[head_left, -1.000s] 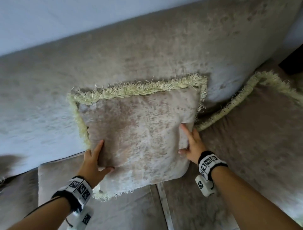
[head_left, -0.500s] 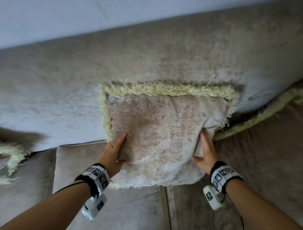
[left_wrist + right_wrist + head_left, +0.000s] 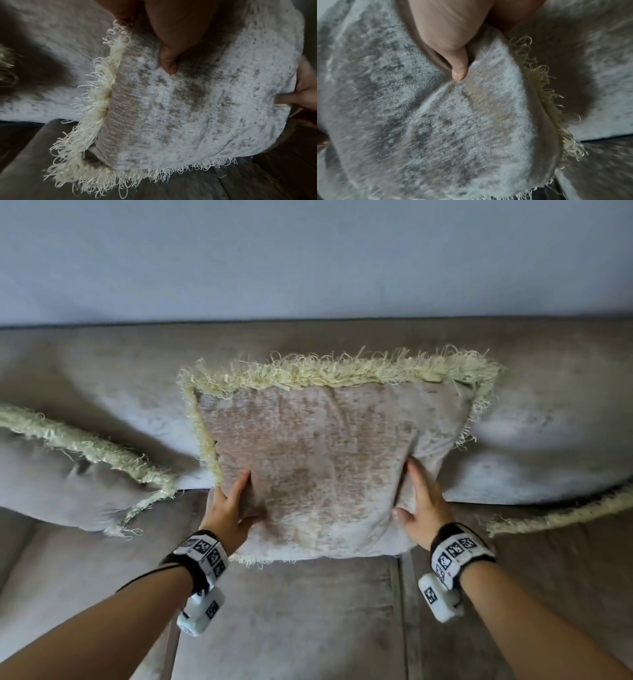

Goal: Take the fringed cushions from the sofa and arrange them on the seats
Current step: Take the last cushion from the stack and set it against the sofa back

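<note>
A beige velvet cushion (image 3: pixel 329 460) with a pale yellow fringe stands upright against the sofa backrest (image 3: pixel 102 364), its lower edge on the seat. My left hand (image 3: pixel 229 501) grips its lower left side, thumb on the front face. My right hand (image 3: pixel 421 501) grips its lower right side the same way. In the left wrist view the cushion (image 3: pixel 197 108) fills the frame with my thumb pressed into it. The right wrist view shows the cushion (image 3: pixel 453 121) dented by my right thumb. A second fringed cushion (image 3: pixel 68 474) lies at the left; a third one's fringe (image 3: pixel 565 513) shows at the right.
The sofa seat cushions (image 3: pixel 291 611) stretch below, with a seam (image 3: pixel 404 611) between two of them. A pale wall (image 3: pixel 308 258) rises behind the backrest.
The view has swung level and leftwards, so the held cushion now stands centred against the backrest. The left cushion has come into sight; the right one has slid towards the edge.
</note>
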`<state>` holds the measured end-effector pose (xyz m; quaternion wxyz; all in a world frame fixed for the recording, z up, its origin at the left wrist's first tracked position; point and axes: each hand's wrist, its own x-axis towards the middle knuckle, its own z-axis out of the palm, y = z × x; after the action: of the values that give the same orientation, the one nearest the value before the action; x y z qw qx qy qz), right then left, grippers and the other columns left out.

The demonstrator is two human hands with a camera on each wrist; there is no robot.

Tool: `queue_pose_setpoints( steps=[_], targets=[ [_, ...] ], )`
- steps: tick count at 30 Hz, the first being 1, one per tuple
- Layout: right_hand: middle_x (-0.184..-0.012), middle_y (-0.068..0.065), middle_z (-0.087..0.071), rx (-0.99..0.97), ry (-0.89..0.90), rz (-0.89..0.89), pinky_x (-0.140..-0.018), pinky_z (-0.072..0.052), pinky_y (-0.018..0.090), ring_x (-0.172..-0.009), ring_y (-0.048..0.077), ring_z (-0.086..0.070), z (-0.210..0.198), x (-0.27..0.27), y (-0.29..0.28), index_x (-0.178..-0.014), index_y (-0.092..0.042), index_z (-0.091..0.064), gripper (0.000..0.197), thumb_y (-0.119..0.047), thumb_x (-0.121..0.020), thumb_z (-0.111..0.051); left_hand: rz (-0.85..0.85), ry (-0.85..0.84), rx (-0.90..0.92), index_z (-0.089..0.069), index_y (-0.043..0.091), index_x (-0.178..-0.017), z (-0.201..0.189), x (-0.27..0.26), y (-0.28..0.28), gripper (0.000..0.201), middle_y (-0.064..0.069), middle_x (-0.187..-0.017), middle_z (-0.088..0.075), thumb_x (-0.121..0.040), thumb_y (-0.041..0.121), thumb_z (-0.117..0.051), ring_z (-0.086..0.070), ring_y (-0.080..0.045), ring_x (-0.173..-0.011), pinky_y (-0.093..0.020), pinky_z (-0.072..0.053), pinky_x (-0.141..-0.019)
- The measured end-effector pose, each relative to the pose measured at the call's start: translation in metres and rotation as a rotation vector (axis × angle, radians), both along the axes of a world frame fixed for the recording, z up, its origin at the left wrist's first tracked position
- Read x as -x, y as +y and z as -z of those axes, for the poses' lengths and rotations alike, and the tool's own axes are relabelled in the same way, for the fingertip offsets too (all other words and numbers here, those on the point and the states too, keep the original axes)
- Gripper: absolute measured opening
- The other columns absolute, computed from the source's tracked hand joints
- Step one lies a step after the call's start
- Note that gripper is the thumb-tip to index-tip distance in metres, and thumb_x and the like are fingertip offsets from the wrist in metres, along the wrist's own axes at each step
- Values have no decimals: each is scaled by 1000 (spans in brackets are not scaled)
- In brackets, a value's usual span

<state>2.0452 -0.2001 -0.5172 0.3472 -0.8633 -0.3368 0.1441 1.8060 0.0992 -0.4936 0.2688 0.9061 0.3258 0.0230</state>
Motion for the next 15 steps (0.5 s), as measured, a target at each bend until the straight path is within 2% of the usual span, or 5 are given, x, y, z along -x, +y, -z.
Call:
queue_pose_setpoints(
  steps=[2,6,11,13,15],
  targets=[
    [-161,5,-17,-1,4,21,-111,-32,35,-141,28,-33,6,18,32,-138,-67,7,120,-5,-78,-76,-29,-14,7,-16,43,-145,5,14,30,106,-30,-115,-45,-69,13,-84,-57,-53,-91,-56,-51,-79],
    [-153,-8,-19,-13,-23,41,-113,-31,35,-141,27,-32,26,56,90,-142,-62,6,120,-2,-77,-76,-19,-28,2,-10,47,-138,26,39,87,110,-31,-113,-45,-67,7,-85,-58,-55,-85,-56,-52,-73],
    [-155,17,-26,109,6,190,-97,-44,42,-129,42,-41,54,95,127,-141,-64,6,114,-7,-81,-73,11,-23,33,-18,40,-137,62,54,127,107,-36,-111,-46,-63,8,-88,-59,-57,-79,-57,-53,-68],
    [-157,20,-18,143,14,220,-87,-50,42,-125,45,-44,67,104,128,-148,-52,-5,105,-6,-82,-72,34,-15,42,-18,41,-138,84,58,133,108,-37,-116,-44,-62,9,-88,-60,-57,-81,-56,-54,-70],
    [-158,20,-13,146,2,208,-83,-52,44,-123,45,-46,79,107,125,-148,-52,-5,107,-5,-80,-74,60,-4,58,-16,42,-139,106,64,136,110,-33,-116,-43,-63,10,-88,-60,-54,-82,-53,-55,-71]
  ],
)
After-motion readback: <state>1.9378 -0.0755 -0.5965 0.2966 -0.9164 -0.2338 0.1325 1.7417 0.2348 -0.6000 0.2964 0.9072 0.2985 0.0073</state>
